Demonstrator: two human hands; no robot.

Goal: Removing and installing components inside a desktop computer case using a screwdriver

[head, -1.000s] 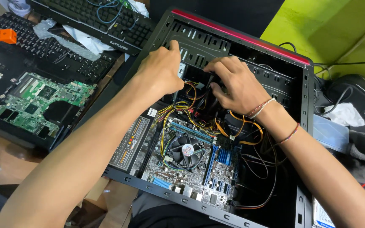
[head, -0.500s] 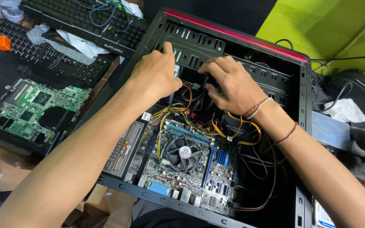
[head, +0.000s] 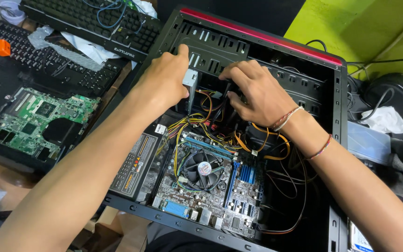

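Nearest you: bottom rim of the open PC case (head: 336, 140), black stamped steel w/ a red strip along the far edge. Inside, the motherboard (head: 220, 196) lies flat — blue slots, round black CPU fan (head: 203, 169) in the middle. Left of it sits the power supply (head: 134, 165), a dark box w/ a warning label. Yellow, orange & black cables (head: 201, 122) bundle upward toward the drive bay.

Your hands work at the far end. Left hand (head: 164, 79) is curled over a silver metal drive (head: 190, 86) standing on edge, its long axis running near-to-far; thumb side presses it, grip looks closed on it, though fingers are partly hidden. Right hand (head: 253, 91) is just right of the drive, fingers bent & pinched down on a dark connector or cable; can't tell which. Left hand is the nearer one to the drive; the cable ends sit between both hands.

Beyond the case, left: bare green laptop board (head: 38, 119), two black keyboards (head: 94, 23).
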